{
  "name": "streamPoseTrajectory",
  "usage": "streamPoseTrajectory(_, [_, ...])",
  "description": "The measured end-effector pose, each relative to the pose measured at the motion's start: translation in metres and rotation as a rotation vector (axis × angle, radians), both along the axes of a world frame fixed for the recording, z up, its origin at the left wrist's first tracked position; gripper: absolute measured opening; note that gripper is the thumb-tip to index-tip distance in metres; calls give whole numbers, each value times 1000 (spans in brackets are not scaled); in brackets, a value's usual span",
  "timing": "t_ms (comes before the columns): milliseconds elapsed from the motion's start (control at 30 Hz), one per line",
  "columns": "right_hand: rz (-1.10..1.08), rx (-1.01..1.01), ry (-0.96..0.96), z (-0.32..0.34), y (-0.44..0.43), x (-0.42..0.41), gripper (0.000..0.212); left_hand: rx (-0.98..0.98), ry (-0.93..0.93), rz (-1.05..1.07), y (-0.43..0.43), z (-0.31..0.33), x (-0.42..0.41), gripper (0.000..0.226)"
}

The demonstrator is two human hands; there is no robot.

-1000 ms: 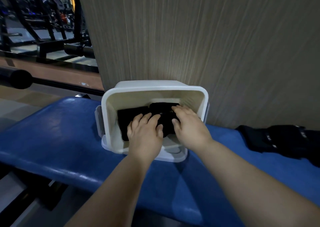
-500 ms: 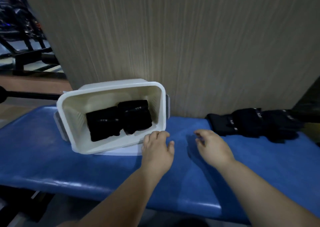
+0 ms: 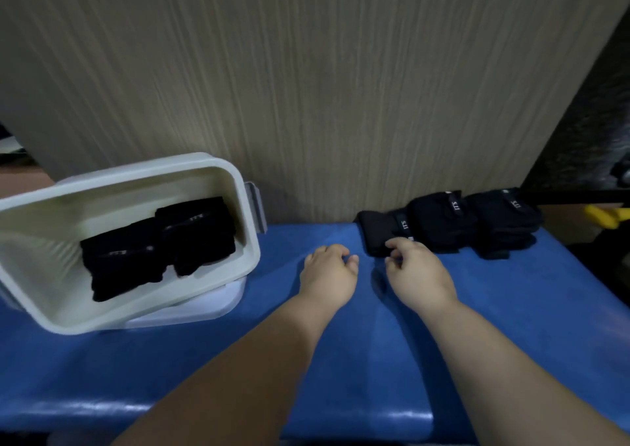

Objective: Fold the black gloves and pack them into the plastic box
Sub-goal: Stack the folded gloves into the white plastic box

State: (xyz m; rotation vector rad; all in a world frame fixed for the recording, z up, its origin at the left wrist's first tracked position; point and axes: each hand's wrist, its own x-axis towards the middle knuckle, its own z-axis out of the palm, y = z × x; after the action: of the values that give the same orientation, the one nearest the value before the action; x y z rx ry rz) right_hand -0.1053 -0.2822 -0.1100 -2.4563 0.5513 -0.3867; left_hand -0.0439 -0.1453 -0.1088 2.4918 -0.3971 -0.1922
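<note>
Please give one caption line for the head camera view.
Right hand touches the pile of black gloves on the blue bench, left hand beside it; folded gloves lie in the plastic box.

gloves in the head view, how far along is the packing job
Done: two folded gloves lie side by side in the plastic box. In hand: the right hand curls its fingers at the near edge of the nearest glove on the blue bench; whether it grips yet is unclear. The left hand is beside it, holding nothing. Left: that glove and the pile beside it, all to fold and pack.
</note>
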Motion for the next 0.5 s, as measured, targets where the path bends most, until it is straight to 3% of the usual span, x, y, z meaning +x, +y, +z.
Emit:
streamPoseTrajectory(367, [28, 41, 45, -6, -16, 8, 44, 179, 96, 138, -68, 8, 28, 60])
streamPoseTrajectory(500, [12, 57, 28, -4, -16, 7, 40, 148, 113, 181, -70, 6, 29, 56])
